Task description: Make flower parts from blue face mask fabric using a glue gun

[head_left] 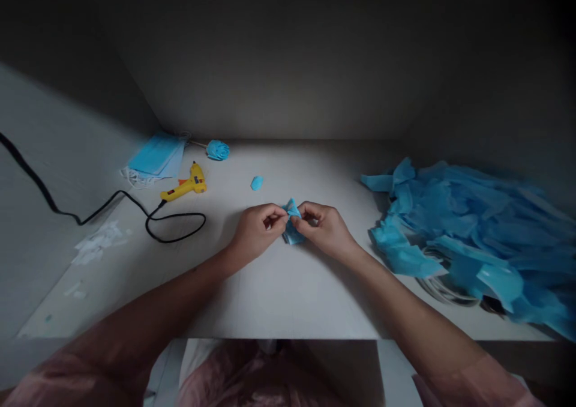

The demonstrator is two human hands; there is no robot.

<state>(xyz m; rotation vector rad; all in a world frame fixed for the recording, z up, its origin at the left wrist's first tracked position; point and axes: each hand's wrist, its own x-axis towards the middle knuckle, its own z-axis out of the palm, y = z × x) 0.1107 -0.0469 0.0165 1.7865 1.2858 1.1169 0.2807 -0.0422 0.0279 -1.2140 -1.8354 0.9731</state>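
Note:
Over the middle of the white tabletop (279,299), my left hand (261,230) and my right hand (326,227) meet at a small piece of blue fabric (294,234). Both hands are closed, their fingertips pinching the piece from either side. Its upper end looks twisted or folded, while a flatter part hangs below the fingers. Just beyond my left hand lies a small cut blue piece (257,183), apart from both hands.
A yellow glue gun (185,183) with a looping black cord (175,216) lies at left. Behind it are blue face masks (157,155) and a blue fabric rose (218,150). White scraps (99,242) lie front left. A large heap of blue fabric (477,215) covers the right side.

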